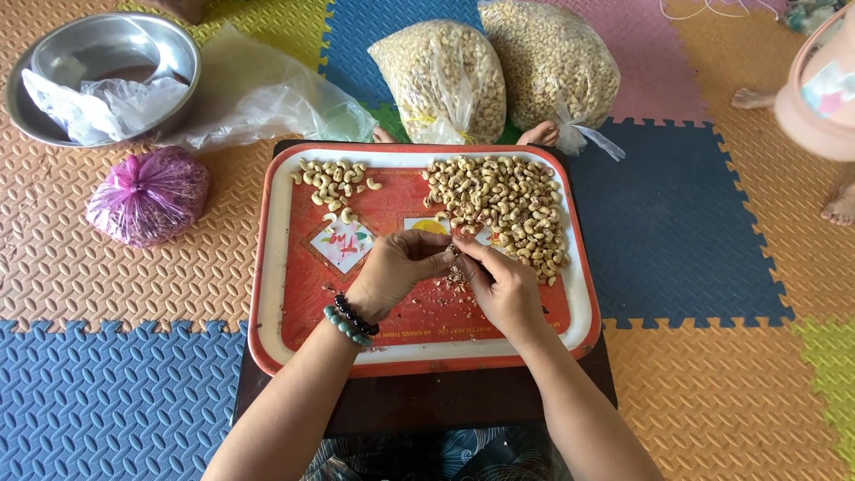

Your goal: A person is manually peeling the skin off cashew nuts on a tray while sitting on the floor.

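Head view: left hand [398, 264] and right hand [500, 283] meet over red tray [267, 294], fingertips pinched shut on 1 cashew [456, 253], mostly hidden. Big nut pile [503, 205] just behind hands; small pile [334, 183] at tray's far left. Beyond tray: 2 nut bags [445, 76], steel bowl [174, 44], pink bag [150, 196]. Nothing blocks hands.

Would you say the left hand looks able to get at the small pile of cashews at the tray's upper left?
Probably yes: the left hand is over the tray, and bare tray lies between it and the small pile.
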